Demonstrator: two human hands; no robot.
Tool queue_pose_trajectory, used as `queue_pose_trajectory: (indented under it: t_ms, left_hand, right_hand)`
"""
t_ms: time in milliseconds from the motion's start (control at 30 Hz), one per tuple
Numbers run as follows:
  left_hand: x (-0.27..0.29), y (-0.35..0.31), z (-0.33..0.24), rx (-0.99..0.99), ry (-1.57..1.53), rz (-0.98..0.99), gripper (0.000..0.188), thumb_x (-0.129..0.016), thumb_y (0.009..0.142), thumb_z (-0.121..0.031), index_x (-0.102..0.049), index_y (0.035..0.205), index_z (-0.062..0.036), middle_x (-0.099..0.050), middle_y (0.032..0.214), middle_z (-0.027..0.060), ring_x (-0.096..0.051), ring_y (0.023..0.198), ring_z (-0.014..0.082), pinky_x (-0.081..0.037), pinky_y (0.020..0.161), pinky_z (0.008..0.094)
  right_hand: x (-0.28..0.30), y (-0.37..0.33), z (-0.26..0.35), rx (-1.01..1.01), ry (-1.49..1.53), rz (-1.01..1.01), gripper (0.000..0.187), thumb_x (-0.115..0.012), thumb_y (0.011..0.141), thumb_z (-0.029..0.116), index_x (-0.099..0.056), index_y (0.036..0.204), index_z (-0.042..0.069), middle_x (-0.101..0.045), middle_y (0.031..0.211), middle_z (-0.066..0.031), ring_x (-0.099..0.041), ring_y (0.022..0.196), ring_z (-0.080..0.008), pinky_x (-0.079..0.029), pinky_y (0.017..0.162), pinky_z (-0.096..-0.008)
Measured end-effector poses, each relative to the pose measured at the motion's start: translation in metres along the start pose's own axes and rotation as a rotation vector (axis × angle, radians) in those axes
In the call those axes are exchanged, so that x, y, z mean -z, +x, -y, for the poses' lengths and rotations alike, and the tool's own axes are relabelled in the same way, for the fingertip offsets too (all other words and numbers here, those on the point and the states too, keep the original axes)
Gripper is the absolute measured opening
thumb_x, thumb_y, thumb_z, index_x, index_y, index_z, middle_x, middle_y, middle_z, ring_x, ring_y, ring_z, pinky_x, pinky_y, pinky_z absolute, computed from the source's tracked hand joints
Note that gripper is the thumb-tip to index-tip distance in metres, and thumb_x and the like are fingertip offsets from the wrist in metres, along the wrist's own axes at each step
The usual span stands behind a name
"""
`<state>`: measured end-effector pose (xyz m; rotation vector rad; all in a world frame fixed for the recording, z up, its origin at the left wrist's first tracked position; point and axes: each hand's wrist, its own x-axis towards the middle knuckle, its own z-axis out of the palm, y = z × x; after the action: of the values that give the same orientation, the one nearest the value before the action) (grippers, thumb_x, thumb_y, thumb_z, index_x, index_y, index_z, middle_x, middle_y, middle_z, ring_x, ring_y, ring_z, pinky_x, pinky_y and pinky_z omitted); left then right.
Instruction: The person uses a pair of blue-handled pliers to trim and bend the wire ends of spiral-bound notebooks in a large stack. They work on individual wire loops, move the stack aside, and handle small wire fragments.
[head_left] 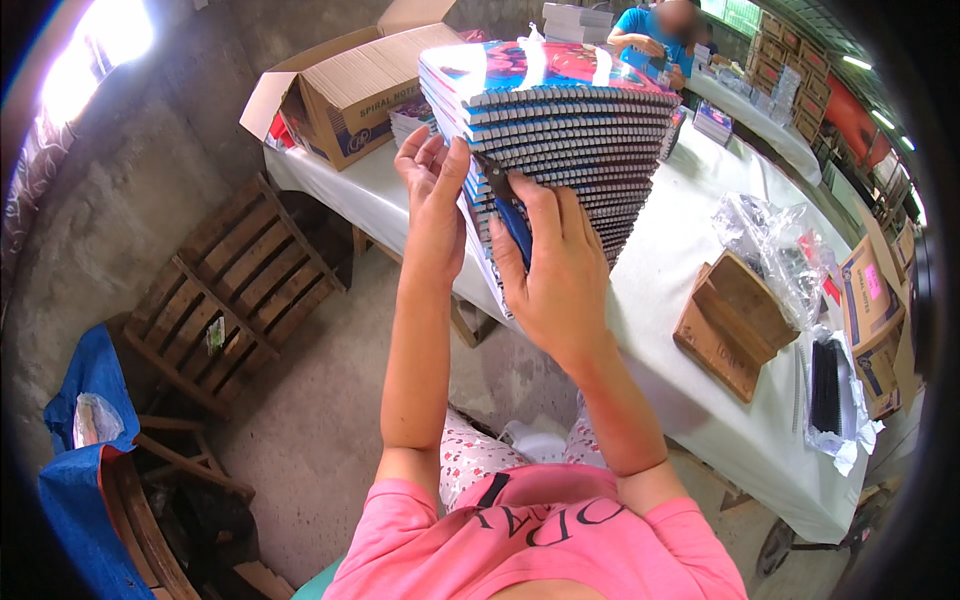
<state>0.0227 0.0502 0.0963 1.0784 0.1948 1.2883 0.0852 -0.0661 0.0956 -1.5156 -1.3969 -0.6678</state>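
Note:
A tall stack of spiral notebooks (590,150) stands at the near edge of the white-covered table, black wire bindings facing me, a glossy red and blue cover on top. My right hand (548,255) is closed round blue-handled pliers (513,220). Their dark jaws sit against the left end of the bindings, partway up the stack. My left hand (437,185) is at the stack's left corner, fingers curled upward and apart, thumb near the page edges. No object shows in its palm.
An open cardboard box (345,95) holding notebooks stands at the table's far left. On the right lie a wooden block stand (735,325), clear plastic wrap (765,235) and black binding coils (827,385) on paper. A wooden pallet (235,290) leans by the wall. A person in blue (655,40) works beyond.

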Motion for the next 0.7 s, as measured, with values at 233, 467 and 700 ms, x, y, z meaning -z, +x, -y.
queue_pose_trajectory:
  t_ms: [233,467,700]
  left_hand:
    - [0.006,0.000,-0.002,0.009,0.036,-0.031,0.093,-0.073,0.072,-0.046,-0.015,0.134,-0.0083,-0.023,0.133,0.0174,-0.029,0.125,0.0263,-0.025,0.103,0.0374]
    - [0.000,0.003,-0.013,-0.057,0.101,-0.063,0.086,-0.070,0.074,-0.046,-0.018,0.133,-0.0115,-0.030,0.130,0.0114,-0.030,0.124,0.0222,-0.025,0.099,0.0419]
    - [-0.005,0.002,-0.012,-0.088,0.108,-0.051,0.094,-0.075,0.071,-0.043,-0.016,0.133,-0.0057,-0.022,0.132,0.0201,-0.028,0.126,0.0300,-0.024,0.107,0.0404]
  right_hand:
    - [0.024,0.007,0.001,-0.824,1.360,0.557,0.032,-0.054,0.090,0.025,-0.047,0.115,0.005,-0.057,0.090,-0.0148,-0.059,0.082,-0.0303,-0.047,0.072,-0.0394]
    - [0.015,0.002,-0.001,-0.005,0.170,-0.059,0.036,-0.058,0.085,0.025,-0.049,0.116,0.009,-0.055,0.099,-0.0123,-0.055,0.087,-0.0293,-0.042,0.075,-0.0413]
    - [0.013,0.009,0.004,-0.018,0.024,0.044,0.036,-0.058,0.084,0.024,-0.049,0.116,0.010,-0.054,0.097,-0.0137,-0.056,0.085,-0.0310,-0.043,0.069,-0.0390]
